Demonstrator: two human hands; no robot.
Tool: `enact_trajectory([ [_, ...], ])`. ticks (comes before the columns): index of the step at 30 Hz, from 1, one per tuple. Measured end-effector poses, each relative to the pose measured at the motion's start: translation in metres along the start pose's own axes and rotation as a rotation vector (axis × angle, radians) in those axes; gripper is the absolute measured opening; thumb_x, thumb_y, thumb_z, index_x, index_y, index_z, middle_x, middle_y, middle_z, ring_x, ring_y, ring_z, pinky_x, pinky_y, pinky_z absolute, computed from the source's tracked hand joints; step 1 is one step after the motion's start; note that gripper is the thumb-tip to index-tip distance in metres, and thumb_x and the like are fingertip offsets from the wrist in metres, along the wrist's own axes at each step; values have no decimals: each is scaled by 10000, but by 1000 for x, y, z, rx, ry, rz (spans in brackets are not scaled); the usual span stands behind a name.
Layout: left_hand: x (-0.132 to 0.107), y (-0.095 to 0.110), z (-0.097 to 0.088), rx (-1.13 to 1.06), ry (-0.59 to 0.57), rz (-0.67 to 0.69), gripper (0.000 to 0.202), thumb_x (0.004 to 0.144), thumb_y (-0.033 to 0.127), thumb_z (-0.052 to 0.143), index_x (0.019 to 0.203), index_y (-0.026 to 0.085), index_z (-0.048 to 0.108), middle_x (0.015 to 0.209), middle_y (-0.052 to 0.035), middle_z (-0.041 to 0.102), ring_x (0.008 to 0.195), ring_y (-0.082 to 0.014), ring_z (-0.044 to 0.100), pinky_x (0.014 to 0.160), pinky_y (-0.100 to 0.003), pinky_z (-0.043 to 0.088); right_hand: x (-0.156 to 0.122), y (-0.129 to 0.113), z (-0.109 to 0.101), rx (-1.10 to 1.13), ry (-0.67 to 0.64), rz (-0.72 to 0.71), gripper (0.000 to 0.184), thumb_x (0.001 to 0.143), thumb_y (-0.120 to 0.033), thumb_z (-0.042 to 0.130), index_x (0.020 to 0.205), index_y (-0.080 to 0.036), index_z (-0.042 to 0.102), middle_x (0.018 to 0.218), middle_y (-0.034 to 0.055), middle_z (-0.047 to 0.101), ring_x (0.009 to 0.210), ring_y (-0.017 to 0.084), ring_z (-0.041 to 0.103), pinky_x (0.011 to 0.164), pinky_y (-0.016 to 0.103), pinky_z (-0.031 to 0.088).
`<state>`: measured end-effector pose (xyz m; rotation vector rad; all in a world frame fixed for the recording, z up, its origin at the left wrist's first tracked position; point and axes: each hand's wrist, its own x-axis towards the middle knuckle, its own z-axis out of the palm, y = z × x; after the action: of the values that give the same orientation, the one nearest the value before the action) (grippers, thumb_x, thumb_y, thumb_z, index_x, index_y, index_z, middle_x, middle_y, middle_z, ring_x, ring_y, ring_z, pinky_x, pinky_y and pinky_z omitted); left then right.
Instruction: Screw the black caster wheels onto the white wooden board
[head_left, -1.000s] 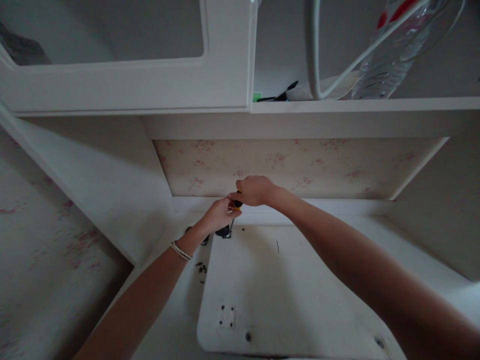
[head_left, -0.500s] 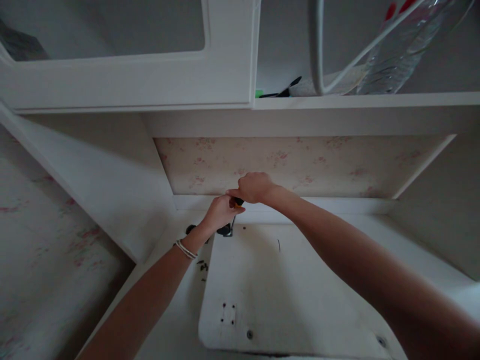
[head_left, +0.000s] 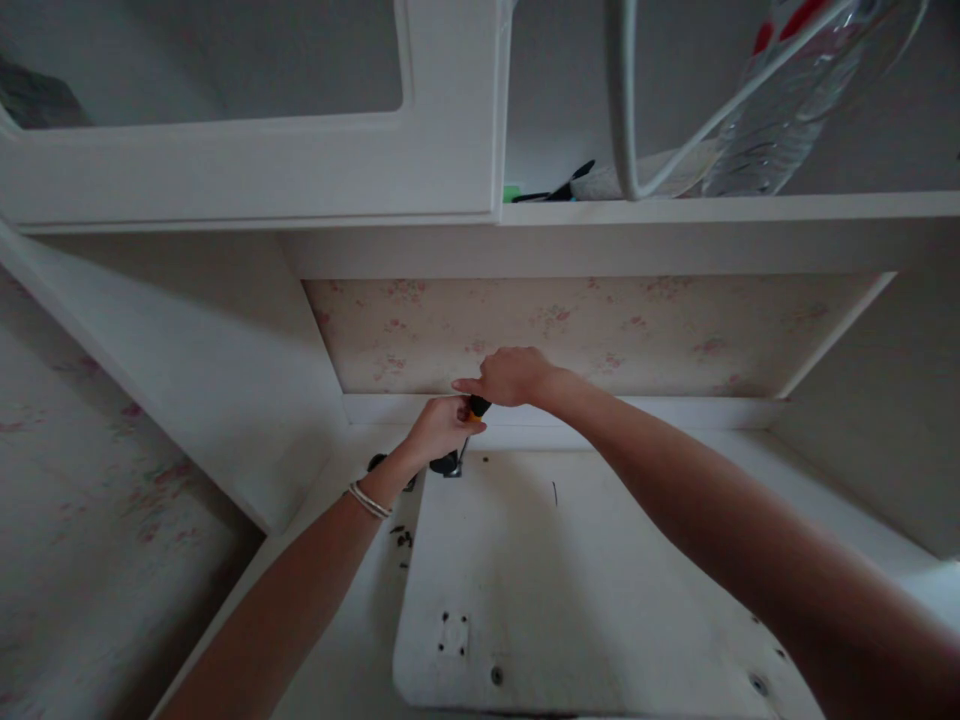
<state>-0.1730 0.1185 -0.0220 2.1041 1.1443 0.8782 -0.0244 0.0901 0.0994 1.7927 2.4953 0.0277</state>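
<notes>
My right hand is closed around the black and yellow handle of a screwdriver held upright at the far left corner of a white board. Its thin shaft runs down to a small black fitting on that corner. My left hand, with thin bracelets at the wrist, is pinched around the shaft just under the handle. Both hands touch each other over the tool.
Several small dark screws lie on the desk left of the board. The board has screw holes near its front edge. A white cabinet door hangs above, and a shelf carries a clear plastic bottle and dark tools.
Both hands stay on the screwdriver at the same corner. My right hand has turned slightly on the handle, which now shows more below the fingers.
</notes>
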Motion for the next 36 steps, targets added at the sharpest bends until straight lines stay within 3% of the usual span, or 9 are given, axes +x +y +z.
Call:
enact_trajectory([
  [4,6,-8,2,-34,-28,13,65,715,206,649,732,144,645,651,10,639,590,-136,574,542,-225,405,-6,4,2,22,-38,-102,578,894,-592,424,1339,-236,517,1114,129,694,965,259,658,749,339,485],
  [7,5,-7,1,-44,-21,15,122,705,196,665,813,140,669,706,-10,677,654,-151,611,593,-230,449,-5,2,4,-14,-7,-96,541,889,-590,440,1203,-190,622,1112,176,684,1015,312,639,775,387,480],
  [11,-4,-1,-2,-24,14,8,160,703,251,694,810,132,676,740,-36,699,685,-171,633,618,-246,477,2,-4,6,-36,48,-62,652,900,-649,357,1079,-110,677,1124,254,655,1081,364,605,829,437,459],
  [15,-12,3,-9,-30,69,3,171,745,296,675,816,142,682,784,-57,718,736,-190,663,680,-276,517,6,-4,8,6,38,-116,648,894,-649,349,1205,-137,595,1077,199,686,948,309,658,716,373,484],
  [18,-27,8,-15,-62,152,12,245,787,312,651,979,161,673,968,-85,728,872,-197,679,806,-306,533,4,-3,8,19,29,-169,550,882,-583,428,1253,-193,545,1069,141,699,895,271,668,659,331,479],
  [21,-66,11,-16,-82,313,-34,321,857,370,579,1099,164,629,1097,-116,693,964,-202,669,877,-336,525,3,-2,8,-11,55,-163,527,866,-574,463,1213,-194,577,1082,162,690,958,308,654,686,359,483],
  [26,-165,-11,-3,-144,603,-338,373,840,505,583,1040,195,641,1052,-84,699,974,-226,670,860,-339,538,7,-10,8,-68,80,-145,601,851,-651,451,1131,-160,657,1037,195,695,990,352,642,751,422,486],
  [30,-233,-38,17,-192,558,-622,522,784,609,573,1086,187,631,1119,-118,690,1015,-285,671,798,-361,569,11,-20,10,-94,97,-122,670,869,-699,382,1061,-150,714,1063,216,685,1050,350,616,845,444,454],
  [36,-279,-39,43,-251,367,-702,590,798,617,505,1161,170,632,1259,-133,651,1168,-297,612,966,-406,525,11,-27,15,-106,115,-47,764,847,-761,339,1034,-140,742,1072,233,676,1062,365,602,874,457,434],
])
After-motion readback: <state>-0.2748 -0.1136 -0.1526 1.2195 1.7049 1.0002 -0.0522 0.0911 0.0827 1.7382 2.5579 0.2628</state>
